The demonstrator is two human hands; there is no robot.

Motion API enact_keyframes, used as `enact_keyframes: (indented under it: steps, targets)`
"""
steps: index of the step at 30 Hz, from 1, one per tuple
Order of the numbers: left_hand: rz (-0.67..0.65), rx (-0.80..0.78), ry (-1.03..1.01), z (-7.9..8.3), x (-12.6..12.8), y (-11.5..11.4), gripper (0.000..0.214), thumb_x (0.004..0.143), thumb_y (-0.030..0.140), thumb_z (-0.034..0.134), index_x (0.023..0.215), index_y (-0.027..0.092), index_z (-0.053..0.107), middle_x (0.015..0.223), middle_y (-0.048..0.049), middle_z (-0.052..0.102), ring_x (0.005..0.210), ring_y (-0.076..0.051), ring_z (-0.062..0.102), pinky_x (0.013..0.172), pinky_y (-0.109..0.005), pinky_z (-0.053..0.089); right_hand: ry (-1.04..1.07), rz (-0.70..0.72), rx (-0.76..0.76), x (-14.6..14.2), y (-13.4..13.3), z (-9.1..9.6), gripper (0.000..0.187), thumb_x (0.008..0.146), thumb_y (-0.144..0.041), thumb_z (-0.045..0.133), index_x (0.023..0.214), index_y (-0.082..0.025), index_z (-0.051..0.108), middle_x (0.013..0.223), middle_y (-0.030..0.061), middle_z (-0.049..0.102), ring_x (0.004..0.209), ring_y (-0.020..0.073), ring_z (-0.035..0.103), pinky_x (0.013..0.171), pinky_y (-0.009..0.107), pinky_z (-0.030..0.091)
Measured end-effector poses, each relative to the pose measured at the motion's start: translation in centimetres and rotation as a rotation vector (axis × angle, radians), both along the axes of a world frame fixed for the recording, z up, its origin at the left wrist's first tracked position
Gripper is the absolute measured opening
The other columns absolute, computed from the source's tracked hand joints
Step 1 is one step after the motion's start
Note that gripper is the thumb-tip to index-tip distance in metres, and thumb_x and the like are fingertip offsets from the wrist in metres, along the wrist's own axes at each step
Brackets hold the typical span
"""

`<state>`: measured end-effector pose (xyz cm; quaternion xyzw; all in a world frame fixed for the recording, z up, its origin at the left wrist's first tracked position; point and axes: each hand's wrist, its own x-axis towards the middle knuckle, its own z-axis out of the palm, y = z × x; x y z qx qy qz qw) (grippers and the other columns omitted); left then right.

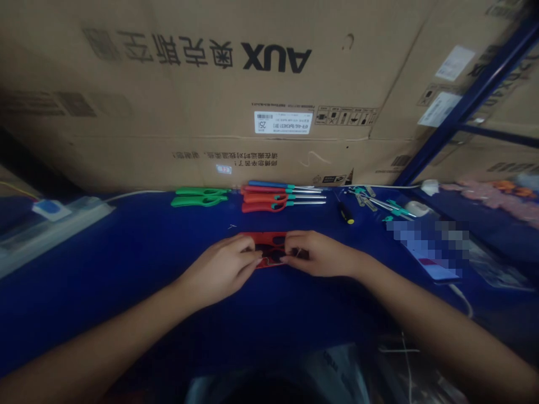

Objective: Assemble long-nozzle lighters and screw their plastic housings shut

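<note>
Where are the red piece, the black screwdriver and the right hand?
Red piece (263,238): head view, on its upper strip.
Black screwdriver (345,211): head view, on its handle.
Right hand (320,253): head view, on its back.

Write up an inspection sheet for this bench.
Surface: blue table, dimly lit.
Job's things: red casing between the grips, partly hidden.
Grips: left grip and right grip at its opposite ends; exact pinch unclear.
Clutter: green handles, red- and blue-handled metal rods, screwdriver, phone partly pixelated.
Cables: white cable along the rear; white lead near the phone.
Surroundings: cardboard box behind, blue frame at right.
</note>
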<state>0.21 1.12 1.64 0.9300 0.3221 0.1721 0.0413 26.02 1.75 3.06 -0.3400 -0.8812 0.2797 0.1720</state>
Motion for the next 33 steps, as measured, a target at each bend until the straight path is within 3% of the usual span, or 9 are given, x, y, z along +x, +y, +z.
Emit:
enact_keyframes:
  steps: [5, 8, 14, 18, 26, 33]
  targets:
    - [-0.01, -0.008, 0.024, 0.6, -0.2, -0.4, 0.02, 0.097, 0.028, 0.058, 0.108, 0.024, 0.073, 0.099, -0.0047, 0.063, 0.098, -0.023, 0.062, 0.092, -0.041, 0.051, 0.06, 0.062, -0.032, 0.3, -0.1, 0.5, 0.032, 0.103, -0.033, 0.046, 0.083, -0.015, 0.063, 0.089, 0.0046, 0.06, 0.076, 0.0125, 0.057, 0.073, 0.027, 0.046]
    - [-0.022, -0.054, -0.019, 0.2, -0.4, -0.5, 0.021, 0.097, 0.027, 0.059, 0.113, 0.024, 0.072, 0.108, -0.0055, 0.063, 0.103, -0.023, 0.062, 0.094, -0.04, 0.052, 0.098, 0.065, -0.017, 0.5, -0.1, 0.5, 0.045, 0.108, -0.033, 0.031, 0.083, -0.015, 0.064, 0.086, 0.0054, 0.062, 0.078, 0.0132, 0.059, 0.08, 0.029, 0.046]
    - [0.006, -0.202, -0.102, -1.2, -0.3, -0.5, 0.028, 0.097, 0.028, 0.06, 0.124, 0.023, 0.067, 0.113, -0.0064, 0.064, 0.104, -0.022, 0.063, 0.093, -0.035, 0.053, -0.05, -0.018, 0.199, 0.0, 0.0, -0.8, 0.01, 0.097, -0.025, 0.058, 0.099, -0.018, 0.064, 0.092, 0.0034, 0.066, 0.076, 0.0132, 0.06, 0.069, 0.025, 0.043]
    - [-0.027, -0.23, -0.133, -1.6, -0.1, -0.4, 0.033, 0.097, 0.03, 0.062, 0.13, 0.024, 0.065, 0.111, -0.0058, 0.064, 0.103, -0.021, 0.063, 0.093, -0.034, 0.053, -0.101, -0.066, 0.255, -0.4, -0.1, -1.4, 0.01, 0.096, -0.024, 0.06, 0.103, -0.021, 0.066, 0.103, 0.0044, 0.069, 0.083, 0.0142, 0.065, 0.07, 0.024, 0.043]
    - [-0.058, -0.241, -0.154, -1.6, 0.0, -0.6, 0.024, 0.097, 0.027, 0.062, 0.119, 0.025, 0.071, 0.101, -0.0043, 0.061, 0.091, -0.018, 0.063, 0.084, -0.031, 0.053, -0.097, -0.029, 0.223, -0.8, 0.0, -1.6, 0.008, 0.094, -0.016, 0.06, 0.091, -0.019, 0.067, 0.094, 0.0032, 0.069, 0.086, 0.0147, 0.066, 0.072, 0.023, 0.044]
    - [-0.055, -0.242, -0.136, -1.5, -0.2, -0.7, 0.023, 0.099, 0.028, 0.057, 0.116, 0.023, 0.072, 0.103, -0.0055, 0.06, 0.094, -0.019, 0.062, 0.086, -0.033, 0.053, -0.055, -0.005, 0.197, -0.7, -0.5, -0.7, 0.009, 0.095, -0.024, 0.058, 0.098, -0.02, 0.066, 0.094, 0.0025, 0.068, 0.077, 0.0123, 0.062, 0.068, 0.023, 0.044]
